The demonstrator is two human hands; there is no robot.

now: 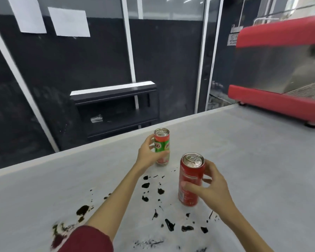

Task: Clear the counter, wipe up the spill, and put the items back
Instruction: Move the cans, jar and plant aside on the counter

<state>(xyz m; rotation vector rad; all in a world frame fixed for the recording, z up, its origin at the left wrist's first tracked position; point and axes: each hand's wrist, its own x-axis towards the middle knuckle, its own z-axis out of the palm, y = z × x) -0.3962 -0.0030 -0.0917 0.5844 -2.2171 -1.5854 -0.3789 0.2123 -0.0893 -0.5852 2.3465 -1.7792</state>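
— Pale grey table (244,151) running out ahead of both hands, dark glass wall behind it, and a red espresso machine (280,70) well off beyond the right hand. What step would you say this is?

— Clearing, I'd judge. The left hand (149,153) has its fingers and thumb curled round the green and red can (162,142), low on the body. The right hand (211,188) is wrapped round the red can (190,179), thumb on the near side, fingers on the far side.

— Are the cans up off the table?

— Hard to say. Both stand upright with their bases at or just above the surface; I can't tell whether either is lifted. The tops look unopened.

— And the spill?

— Dark spill (164,197) in blots and streaks, lying between the two forearms and nearer to the person than both hands. A larger brown patch sits outside the left forearm, by the maroon sleeve (87,240). The red can stands right at the edge of the spatter; the other can is just beyond it.

— So nothing is wiped yet.

— No, it looks untouched, and I see no cloth anywhere in view.

— Next move?

— Carry both cans straight up and away to a dry stretch, probably farther out or to the right-hand side, keeping them level. Their bases may be wet, so they could leave marks wherever they land. Then a cloth has to be found.
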